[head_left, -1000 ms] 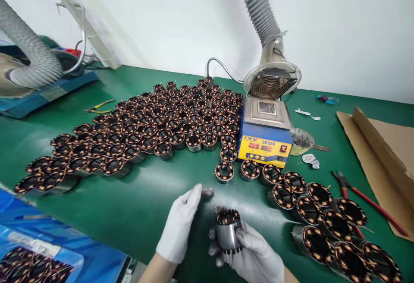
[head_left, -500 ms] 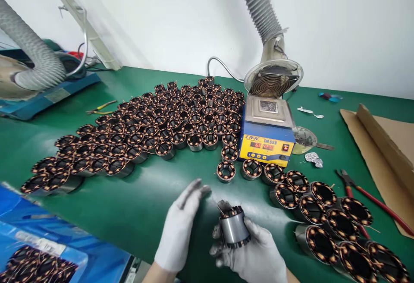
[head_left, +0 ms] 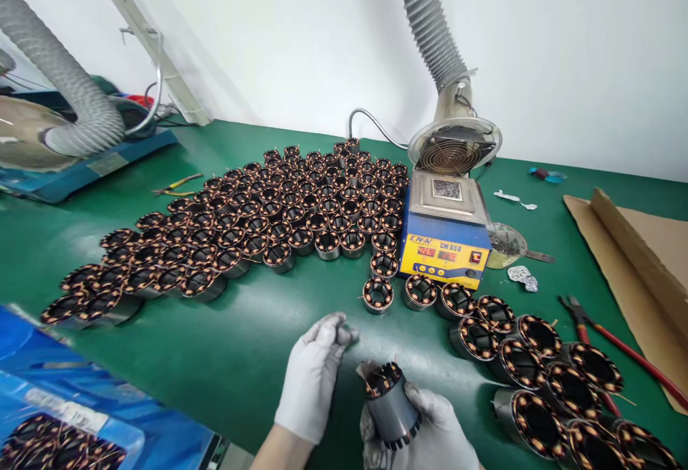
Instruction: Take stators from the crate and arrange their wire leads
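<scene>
My right hand (head_left: 438, 430), in a white glove with greyed fingertips, is wrapped around a motor stator (head_left: 391, 407) at the front of the bench. The stator is tilted, its copper winding ends and black toothed rim upward, and thin wire ends stick up from it. A greyed fingertip shows at its upper opening. To its left hovers my left hand (head_left: 310, 377), also gloved, apart from the stator. Its fingers are drawn together, and anything between them is too small to make out. A single stator (head_left: 377, 295) stands upright just beyond.
Many stators (head_left: 279, 230) crowd the green bench behind and left. Others (head_left: 521, 362) stand at right beside red-handled cutters (head_left: 583, 316). A blue-yellow solder pot (head_left: 446, 241) sits under an exhaust hood (head_left: 454, 144). A blue bin (head_left: 123, 413) holds stators at lower left.
My left hand has gone from outstretched fingers to fingers drawn together. My right hand and its stator sit slightly lower in view, the stator tilted more. The view has shifted slightly.
</scene>
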A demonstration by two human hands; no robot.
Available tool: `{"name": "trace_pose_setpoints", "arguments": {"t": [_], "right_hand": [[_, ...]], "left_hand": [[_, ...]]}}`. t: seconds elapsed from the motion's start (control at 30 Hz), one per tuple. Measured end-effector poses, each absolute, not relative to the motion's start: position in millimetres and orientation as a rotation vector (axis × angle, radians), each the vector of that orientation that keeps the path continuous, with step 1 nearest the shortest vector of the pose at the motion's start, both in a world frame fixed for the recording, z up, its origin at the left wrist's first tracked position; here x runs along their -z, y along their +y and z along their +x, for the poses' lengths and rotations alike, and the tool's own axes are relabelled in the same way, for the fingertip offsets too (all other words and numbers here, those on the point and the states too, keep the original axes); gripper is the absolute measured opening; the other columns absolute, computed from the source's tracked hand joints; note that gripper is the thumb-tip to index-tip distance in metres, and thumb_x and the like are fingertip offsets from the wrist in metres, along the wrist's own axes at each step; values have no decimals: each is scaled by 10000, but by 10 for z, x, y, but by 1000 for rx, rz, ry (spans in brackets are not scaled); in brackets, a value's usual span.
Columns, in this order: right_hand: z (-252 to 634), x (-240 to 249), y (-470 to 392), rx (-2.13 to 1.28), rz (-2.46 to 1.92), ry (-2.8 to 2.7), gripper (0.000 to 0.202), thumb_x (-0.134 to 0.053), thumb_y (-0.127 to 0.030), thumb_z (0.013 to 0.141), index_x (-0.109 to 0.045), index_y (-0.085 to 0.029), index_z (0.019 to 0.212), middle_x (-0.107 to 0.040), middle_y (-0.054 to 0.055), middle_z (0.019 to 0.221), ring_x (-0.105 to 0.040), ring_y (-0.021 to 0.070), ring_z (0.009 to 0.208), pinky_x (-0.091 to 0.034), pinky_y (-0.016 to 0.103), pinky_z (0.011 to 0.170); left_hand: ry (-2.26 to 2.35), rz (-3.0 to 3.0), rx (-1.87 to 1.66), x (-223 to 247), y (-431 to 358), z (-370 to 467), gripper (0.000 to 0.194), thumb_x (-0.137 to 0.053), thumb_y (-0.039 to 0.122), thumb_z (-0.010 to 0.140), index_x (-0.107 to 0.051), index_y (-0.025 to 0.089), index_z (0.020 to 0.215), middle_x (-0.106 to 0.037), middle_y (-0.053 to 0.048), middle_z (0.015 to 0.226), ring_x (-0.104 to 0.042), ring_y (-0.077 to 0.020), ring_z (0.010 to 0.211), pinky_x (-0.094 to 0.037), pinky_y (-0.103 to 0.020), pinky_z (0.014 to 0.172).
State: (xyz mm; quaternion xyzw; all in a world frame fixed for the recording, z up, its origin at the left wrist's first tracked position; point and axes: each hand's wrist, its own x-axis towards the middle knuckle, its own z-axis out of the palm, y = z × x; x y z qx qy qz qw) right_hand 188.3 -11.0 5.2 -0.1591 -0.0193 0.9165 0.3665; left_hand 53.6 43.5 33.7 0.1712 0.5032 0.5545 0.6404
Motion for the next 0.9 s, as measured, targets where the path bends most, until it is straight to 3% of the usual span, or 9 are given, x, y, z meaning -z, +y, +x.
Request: {"name": "trace_pose_setpoints", "arguments": {"t": [0.07,0.13,0.23,0.33,0.43,0.53,0.67,0.77,0.9], "right_hand": [[1874,-89,-93,-2341,-431,-101,455,-628,-466,733,-577,-148,1054,-685,77,889,-645,181,750,-442,287,702],[1854,-130,-84,-2278,-491,-188,397,-649,-422,738,-580,-169,1036,-670,65,922,-636,181,781,-443,296,715],[1829,-137,-113,-2107,-721,-448,541,-738,-364,642,-546,-210,1123,-647,62,981,-618,217,827,-456,313,680],[1815,-32,-178,-1783,-1174,-814,625,-779,-251,563,-551,-243,1145,-641,60,1017,-605,250,885,-468,351,750],[1770,126,-199,-1267,-1355,-1158,468,-779,-188,537,-623,-271,971,-644,55,1048,-581,281,973,-423,401,882],[1692,234,-174,-926,-1321,-1342,394,-787,-173,521,-627,-295,860,-659,43,1019,-568,295,991,-398,424,897],[1634,280,-165,-693,-1372,-1375,401,-799,-219,539,-592,-299,873,-664,39,981,-583,281,943,-420,401,835],[1660,286,-164,-550,-1371,-1478,393,-786,-279,579,-552,-277,895,-662,47,969,-602,274,913,-463,398,792],[1715,259,-138,-429,-1343,-1638,317,-680,-385,699,-502,-246,922,-651,82,1004,-631,263,902,-529,387,717]], "left_hand": [[1182,477,-1162,-367,405,546,383,-771,471,527,-704,198,788,-724,-25,730,-664,-194,741,-525,-286,738],[1311,648,-982,-395,357,566,280,-757,364,549,-719,173,751,-734,-61,783,-663,-223,766,-517,-285,709],[1383,692,-1017,-387,355,508,113,-713,260,578,-700,166,639,-691,-14,585,-619,-161,601,-483,-234,604],[1267,583,-1203,-338,417,330,237,-696,390,639,-677,185,757,-690,9,620,-627,-146,649,-491,-242,698],[1134,725,-1053,-314,403,269,505,-656,519,676,-614,201,1066,-701,-70,1028,-596,-216,1035,-394,-334,975],[1117,800,-839,-292,323,435,400,-714,426,640,-669,180,953,-713,-87,981,-625,-247,965,-452,-345,900],[1083,455,-1144,-264,308,572,228,-708,383,665,-682,175,753,-709,-13,714,-646,-150,661,-507,-247,684],[1151,379,-1326,-334,374,444,253,-732,399,639,-682,209,799,-721,4,797,-660,-158,790,-493,-248,800],[1417,783,-880,-471,419,343,318,-733,254,588,-696,175,894,-728,-59,899,-640,-224,891,-482,-291,817]]}}
